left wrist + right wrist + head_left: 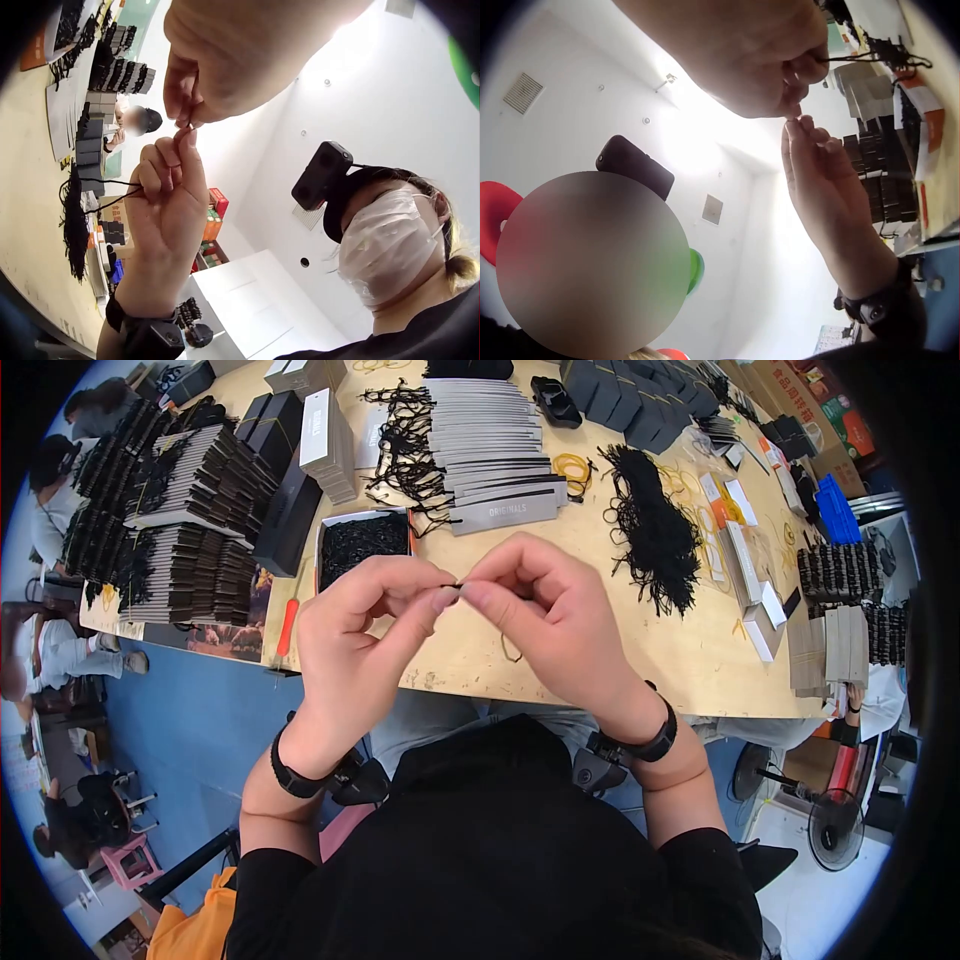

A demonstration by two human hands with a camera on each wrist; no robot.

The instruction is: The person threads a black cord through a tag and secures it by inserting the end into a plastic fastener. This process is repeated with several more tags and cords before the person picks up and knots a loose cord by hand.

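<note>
Above the table, fingertip to fingertip, my left hand (365, 625) and right hand (560, 615) pinch a small bit of black cord (453, 588). Thumb and forefinger of each hand meet at it. In the left wrist view a thin black cord (112, 182) runs in a loop out of the curled fingers of my right hand (169, 195). The right wrist view shows my left hand (829, 180) below the right one. Just beyond my hands lie grey cards (505, 512) with black cords, beside an open box (365, 545) full of small black pieces.
A bundle of black cords (655, 530) lies to the right, near yellow rubber bands (572, 472). Stacked corded cards (200, 575) fill the left, with a red-handled screwdriver (287, 628) at the table's edge. Black boxes (620, 405) stand at the back.
</note>
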